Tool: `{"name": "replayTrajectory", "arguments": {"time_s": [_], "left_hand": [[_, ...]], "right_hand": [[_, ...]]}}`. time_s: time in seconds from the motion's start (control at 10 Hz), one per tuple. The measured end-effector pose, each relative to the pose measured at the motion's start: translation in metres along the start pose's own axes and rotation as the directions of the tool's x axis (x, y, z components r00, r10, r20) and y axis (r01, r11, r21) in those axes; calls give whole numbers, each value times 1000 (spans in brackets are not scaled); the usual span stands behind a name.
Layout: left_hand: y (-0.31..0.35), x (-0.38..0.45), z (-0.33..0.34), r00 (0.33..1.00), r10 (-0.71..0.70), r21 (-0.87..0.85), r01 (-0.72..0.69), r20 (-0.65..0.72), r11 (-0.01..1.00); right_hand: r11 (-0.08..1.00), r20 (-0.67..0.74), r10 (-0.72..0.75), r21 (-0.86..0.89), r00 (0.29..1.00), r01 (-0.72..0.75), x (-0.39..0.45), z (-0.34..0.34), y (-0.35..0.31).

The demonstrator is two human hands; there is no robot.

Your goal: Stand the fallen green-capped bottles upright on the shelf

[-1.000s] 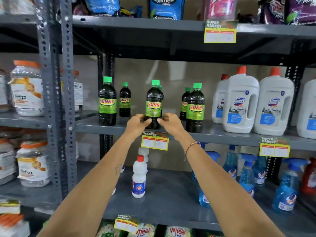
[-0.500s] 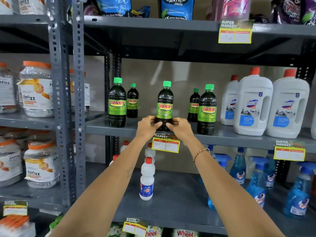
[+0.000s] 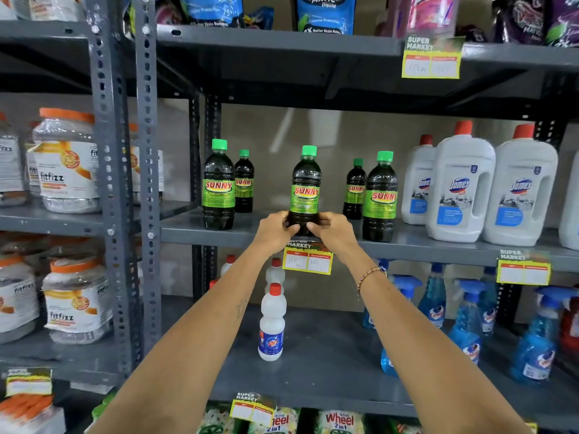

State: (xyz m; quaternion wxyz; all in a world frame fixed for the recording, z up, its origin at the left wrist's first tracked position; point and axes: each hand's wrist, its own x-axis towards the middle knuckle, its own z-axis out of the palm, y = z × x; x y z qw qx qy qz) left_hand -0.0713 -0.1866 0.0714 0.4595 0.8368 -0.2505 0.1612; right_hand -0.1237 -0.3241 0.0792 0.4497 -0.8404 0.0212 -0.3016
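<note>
While both hands clasp its base, the middle green-capped bottle (image 3: 305, 189) stands upright at the front edge of the grey shelf (image 3: 438, 245). Left hand (image 3: 275, 231) and right hand (image 3: 333, 230) each keep a closed grip on it; four other green-capped bottles stand upright alongside.

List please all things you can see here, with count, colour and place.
Sunny bottles: five, dark with green caps, middle shelf, all upright.
Domex jugs: at least three, white with red caps, middle shelf, right.
Fitfizz jars: several, clear with orange lids, left rack.
Spray bottles: several, blue, lower shelf, right.
Small white bottles: several, red caps, lower shelf.
Price tags: yellow, on shelf edges.
Pouches: blue, pink, purple, top shelf.
Left hand, right hand: gripping the centre Sunny bottle's base.
</note>
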Motion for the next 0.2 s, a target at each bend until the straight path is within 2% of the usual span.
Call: {"name": "replayTrajectory", "arguments": {"time_s": [0.1, 0.2], "left_hand": [[-4, -3, -5, 999, -29, 14, 29, 13, 999], [-10, -3, -8, 996, -66, -52, 63, -64, 997]], "right_hand": [[997, -22, 9, -75, 1000, -11, -4, -2, -3], [997, -53, 34, -70, 998, -37, -6, -3, 0]]}}
